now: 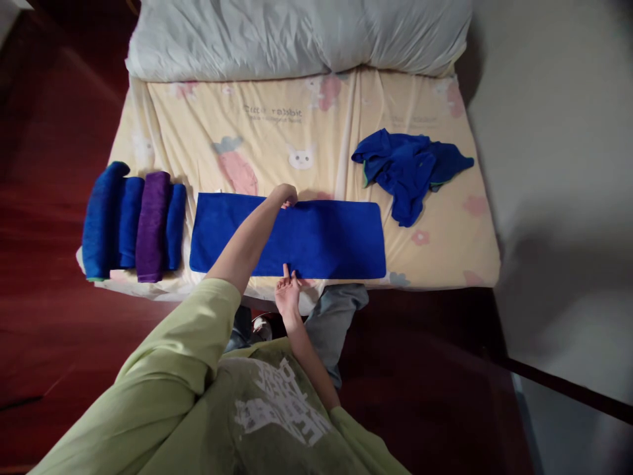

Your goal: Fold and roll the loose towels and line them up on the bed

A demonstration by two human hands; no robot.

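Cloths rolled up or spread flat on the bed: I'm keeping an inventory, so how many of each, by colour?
Rolled blue cloths: 3
Rolled purple cloth: 1
Flat blue cloth: 1
Total: 5

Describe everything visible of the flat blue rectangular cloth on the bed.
The flat blue rectangular cloth looks soft and plain, its right corners rounded. It lies spread lengthwise along the near edge of the pale yellow printed bedsheet, right of the rolled blue and purple cloths. The left forearm passes over it, hiding part. The left hand is at its far edge, the right hand, fingers extended, at its near edge; any layering is unclear.
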